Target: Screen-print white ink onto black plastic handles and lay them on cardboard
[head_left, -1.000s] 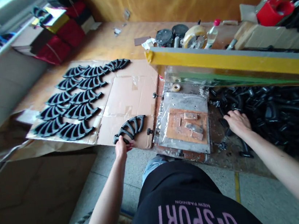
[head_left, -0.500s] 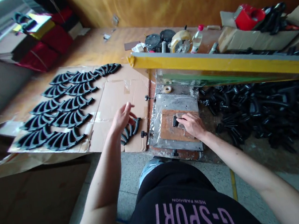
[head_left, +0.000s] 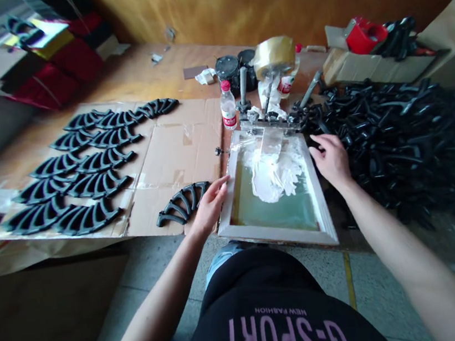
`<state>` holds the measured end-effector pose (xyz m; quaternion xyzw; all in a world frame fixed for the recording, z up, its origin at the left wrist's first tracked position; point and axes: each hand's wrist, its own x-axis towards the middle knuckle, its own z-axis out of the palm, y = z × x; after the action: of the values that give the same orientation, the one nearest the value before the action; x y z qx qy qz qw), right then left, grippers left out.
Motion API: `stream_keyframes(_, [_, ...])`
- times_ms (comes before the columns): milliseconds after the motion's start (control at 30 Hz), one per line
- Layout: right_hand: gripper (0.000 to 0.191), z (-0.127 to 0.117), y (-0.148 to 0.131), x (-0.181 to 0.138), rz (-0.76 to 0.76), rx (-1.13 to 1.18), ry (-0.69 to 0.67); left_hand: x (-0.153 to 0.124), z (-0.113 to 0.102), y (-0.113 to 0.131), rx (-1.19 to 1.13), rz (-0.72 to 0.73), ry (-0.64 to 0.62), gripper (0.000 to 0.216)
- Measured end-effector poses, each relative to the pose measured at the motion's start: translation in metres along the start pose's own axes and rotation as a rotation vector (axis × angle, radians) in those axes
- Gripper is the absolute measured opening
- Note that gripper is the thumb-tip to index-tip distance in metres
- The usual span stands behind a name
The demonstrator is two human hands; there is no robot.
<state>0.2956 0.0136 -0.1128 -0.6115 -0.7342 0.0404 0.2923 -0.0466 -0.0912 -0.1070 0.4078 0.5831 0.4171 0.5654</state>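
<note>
A screen-printing frame (head_left: 277, 232) lies flat in front of me, its pale border around a green mesh. White ink (head_left: 268, 179) is smeared thickly over the mesh, and a translucent squeegee blade (head_left: 272, 141) stands at its far end. Against the frame's left edge rests my left hand (head_left: 210, 206), fingers stretched out. Just beyond the right edge, my right hand (head_left: 332, 161) hovers with fingers loosely curved and thumb apart, nothing visible in it. Beside my left hand, a short row of black curved plastic handles (head_left: 181, 204) lies on cardboard, partly covered by the hand.
Rows of black curved handles (head_left: 99, 184) cover the left cardboard (head_left: 162, 156). A large heap of black parts (head_left: 393, 154) lies on the right. Behind the frame stand a bottle (head_left: 228, 106), black tubs (head_left: 227, 68), and a tape roll (head_left: 274, 55) above the hinge clamp.
The screen frame has come down from its raised position, covering the wooden jig. My left hand moved right to its edge; my right hand left the jig and moved right.
</note>
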Motion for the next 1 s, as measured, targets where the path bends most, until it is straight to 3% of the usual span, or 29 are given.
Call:
stream_keyframes(33, [0.046,0.005,-0.013,0.009,-0.051,-0.03,0.015,0.002,0.0,-0.017,0.013,-0.031,0.003,0.063])
stream_keyframes(100, [0.053,0.021,-0.045,0.021,-0.161,-0.087,-0.086,0.01,0.003,-0.045,0.07,-0.056,0.025,0.069])
stream_keyframes(233, [0.017,0.045,-0.085,0.008,-0.187,-0.159,-0.403,0.023,0.006,-0.069,0.181,-0.068,0.055,0.067])
stream_keyframes(300, [0.013,0.043,-0.086,-0.013,-0.256,-0.15,-0.477,0.025,0.004,-0.07,0.185,-0.081,0.039,0.067])
stream_keyframes(400, [0.024,0.025,-0.076,-0.039,-0.482,-0.047,-0.589,0.025,0.001,-0.071,0.152,-0.099,0.018,0.068])
stream_keyframes(500, [0.023,0.012,-0.071,-0.042,-0.558,0.011,-0.694,0.024,0.002,-0.069,0.125,-0.122,0.019,0.068])
stream_keyframes(667, [0.026,0.025,-0.075,-0.048,-0.456,-0.03,-0.492,0.022,0.005,-0.064,0.097,-0.116,0.048,0.065])
stream_keyframes(767, [0.032,0.029,-0.071,-0.065,-0.54,0.036,-0.517,0.02,0.006,-0.062,0.084,-0.129,0.052,0.064])
stream_keyframes(833, [0.027,0.027,-0.07,-0.065,-0.55,0.067,-0.54,0.02,0.005,-0.06,0.091,-0.133,0.06,0.063])
stream_keyframes(900, [0.022,0.025,-0.074,-0.049,-0.466,0.072,-0.483,0.019,0.003,-0.056,0.081,-0.138,0.045,0.066])
stream_keyframes(1000, [0.042,0.024,-0.085,-0.002,-0.295,0.057,-0.338,0.016,-0.002,-0.038,0.068,-0.124,0.006,0.072])
